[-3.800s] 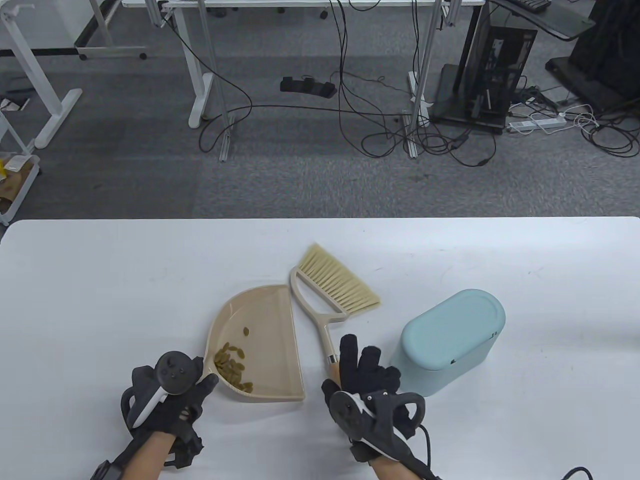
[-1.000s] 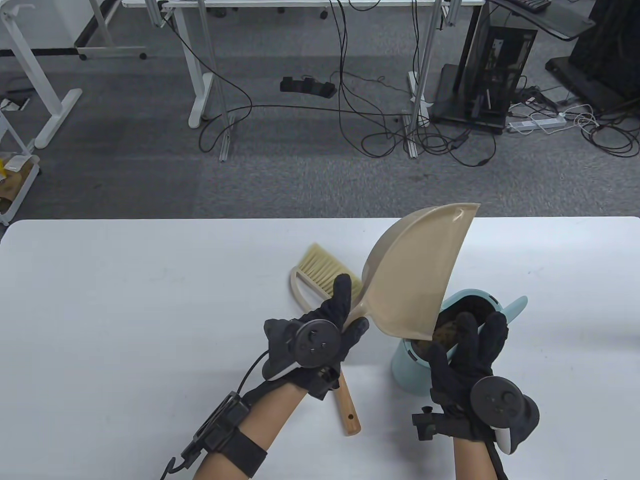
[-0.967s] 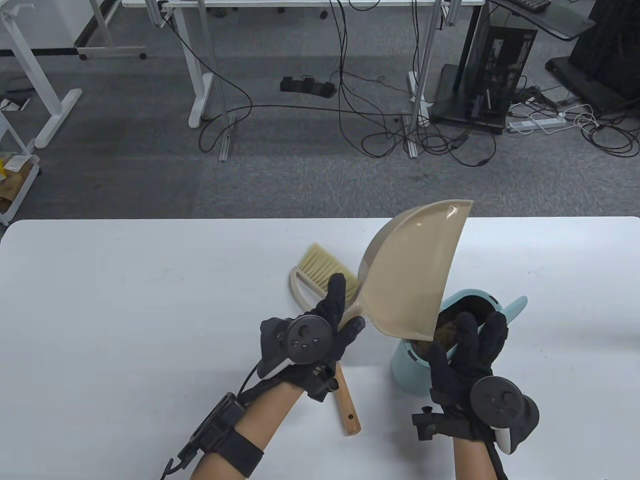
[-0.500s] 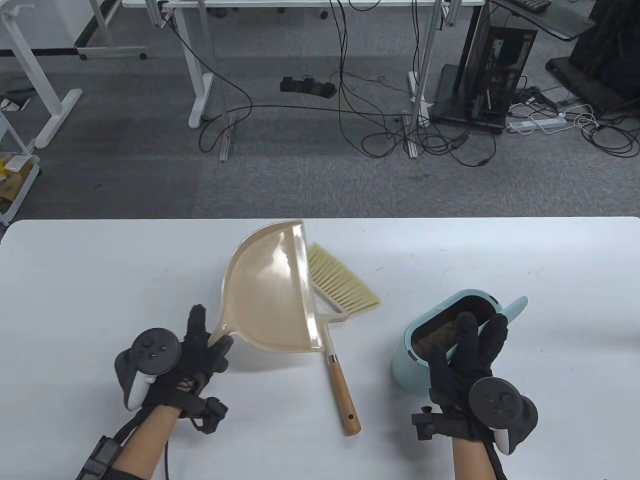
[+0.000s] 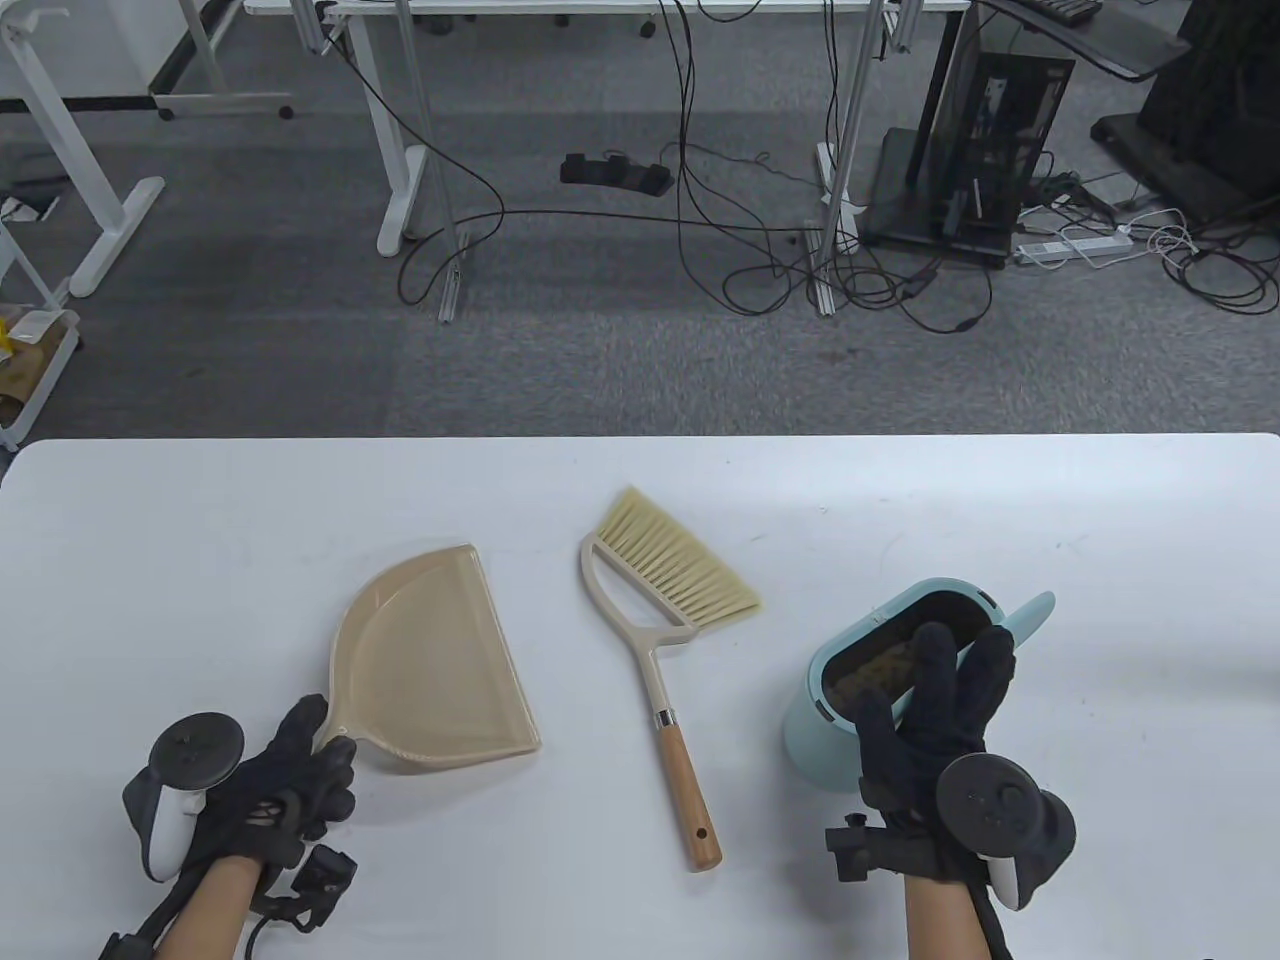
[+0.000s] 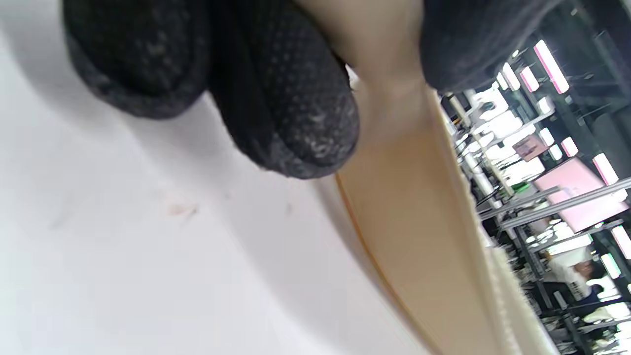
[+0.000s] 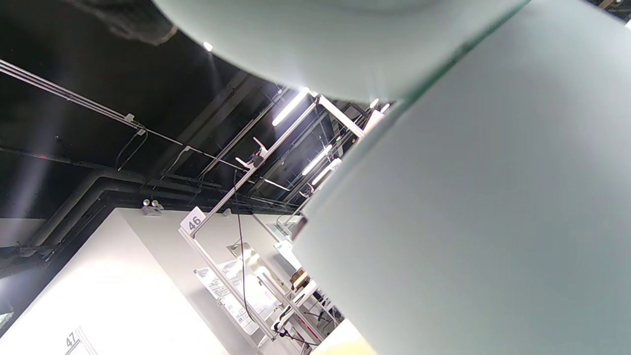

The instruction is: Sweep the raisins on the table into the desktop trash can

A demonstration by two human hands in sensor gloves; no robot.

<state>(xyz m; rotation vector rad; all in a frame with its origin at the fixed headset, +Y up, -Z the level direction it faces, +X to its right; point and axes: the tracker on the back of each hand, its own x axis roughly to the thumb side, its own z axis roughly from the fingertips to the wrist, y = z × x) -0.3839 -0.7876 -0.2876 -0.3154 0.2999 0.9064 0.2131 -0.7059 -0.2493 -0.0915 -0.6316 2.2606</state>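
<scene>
The beige dustpan [image 5: 430, 660] lies flat and empty on the white table [image 5: 200, 560], left of centre. My left hand [image 5: 290, 790] holds its short handle at the near end; in the left wrist view my gloved fingers [image 6: 286, 113] close around the handle of the dustpan [image 6: 419, 217]. The pale blue trash can [image 5: 850, 720] stands at the right, tilted, its flap lid [image 5: 1030, 615] swung open, with raisins [image 5: 880, 665] inside. My right hand [image 5: 940, 710] grips the can's rim, fingers over the opening. The can's wall [image 7: 468, 222] fills the right wrist view.
The small broom [image 5: 660, 610] lies between dustpan and can, bristles away from me, wooden handle toward the near edge. Beyond the table's far edge are grey carpet, desk legs and cables.
My left hand has carried the emptied dustpan from above the can back to the left and set it flat on the table. My right hand has stayed on the open can.
</scene>
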